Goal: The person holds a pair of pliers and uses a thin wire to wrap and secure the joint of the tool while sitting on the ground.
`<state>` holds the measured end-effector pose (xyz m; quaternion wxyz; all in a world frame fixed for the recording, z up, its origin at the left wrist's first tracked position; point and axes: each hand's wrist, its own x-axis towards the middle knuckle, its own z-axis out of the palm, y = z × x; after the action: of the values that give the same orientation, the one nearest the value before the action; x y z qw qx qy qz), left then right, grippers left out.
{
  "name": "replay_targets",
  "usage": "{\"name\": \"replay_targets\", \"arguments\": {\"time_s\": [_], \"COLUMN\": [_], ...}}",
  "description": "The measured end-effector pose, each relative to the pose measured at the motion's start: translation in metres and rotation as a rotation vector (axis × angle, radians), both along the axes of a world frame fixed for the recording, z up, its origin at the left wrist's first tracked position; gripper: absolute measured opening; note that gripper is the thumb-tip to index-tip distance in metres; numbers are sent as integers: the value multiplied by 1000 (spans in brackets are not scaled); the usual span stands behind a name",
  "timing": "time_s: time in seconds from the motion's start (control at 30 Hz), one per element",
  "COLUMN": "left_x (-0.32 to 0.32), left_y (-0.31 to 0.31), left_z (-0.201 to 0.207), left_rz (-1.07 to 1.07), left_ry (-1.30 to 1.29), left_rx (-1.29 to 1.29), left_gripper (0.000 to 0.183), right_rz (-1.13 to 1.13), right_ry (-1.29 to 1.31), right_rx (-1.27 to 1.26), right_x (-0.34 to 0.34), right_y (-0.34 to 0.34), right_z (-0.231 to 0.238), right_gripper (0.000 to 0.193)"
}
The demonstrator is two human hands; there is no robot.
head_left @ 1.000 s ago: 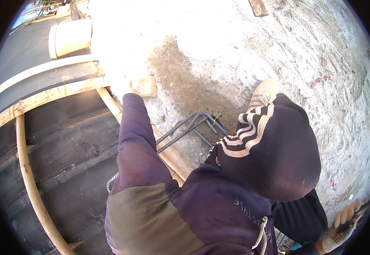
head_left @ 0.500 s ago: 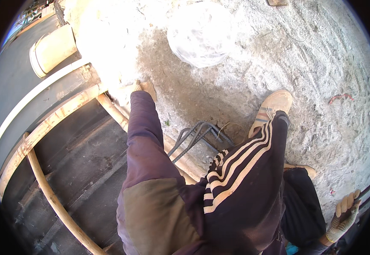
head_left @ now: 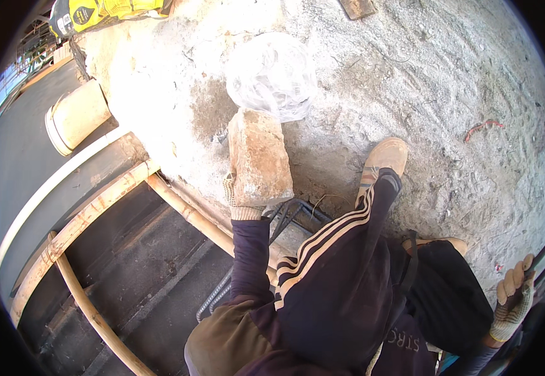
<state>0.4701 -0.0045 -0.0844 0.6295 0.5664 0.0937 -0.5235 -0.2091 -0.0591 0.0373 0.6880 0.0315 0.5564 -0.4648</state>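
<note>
The surface is rough pale-grey cement ground [head_left: 448, 156], glaring white toward the far left, bordered on the near left by dark panels [head_left: 128, 269] framed with peeled wooden poles [head_left: 197, 219]. The left hand in a knitted, dotted glove [head_left: 231, 193] supports a rough tan-brown stone block [head_left: 260, 160] above the ground, gripping its left and near sides; most of its fingers are hidden beneath. The right hand in a cream glove [head_left: 512, 301], at the near right edge, has its fingers curled round a dark long object [head_left: 539, 255], blurred and hard to identify. Bent ribbed steel bars [head_left: 291, 216] are partly covered by the block and black white-striped trousers [head_left: 332, 250], which block the near middle. A crumpled clear plastic bag [head_left: 271, 72] lies just beyond the block. At far left are a cream plastic bucket [head_left: 84, 116] on its side and a yellow-and-black sack [head_left: 109, 9], cut off.
</note>
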Motion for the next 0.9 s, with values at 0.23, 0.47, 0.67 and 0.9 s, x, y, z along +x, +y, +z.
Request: {"name": "replay_targets", "arguments": {"time_s": [0.23,0.47,0.67,0.9], "left_x": [-52,-96,-156,-243], "left_y": [-36,-48,-76,-82], "left_z": [-44,-33,-35,-47], "left_rz": [-198,-479,-727,-919], "left_ry": [-10,-75,-146,-267], "left_rx": [184,371,512,642], "left_gripper": [60,59,57,56], "right_rz": [-105,-188,-243,-312], "right_ry": [-51,-141,-196,-319], "right_rx": [-88,-227,-459,-506], "right_x": [9,-8,-32,-73], "right_y": [20,27,44,48], "right_z": [19,24,41,13], "right_gripper": [39,41,53,54]}}
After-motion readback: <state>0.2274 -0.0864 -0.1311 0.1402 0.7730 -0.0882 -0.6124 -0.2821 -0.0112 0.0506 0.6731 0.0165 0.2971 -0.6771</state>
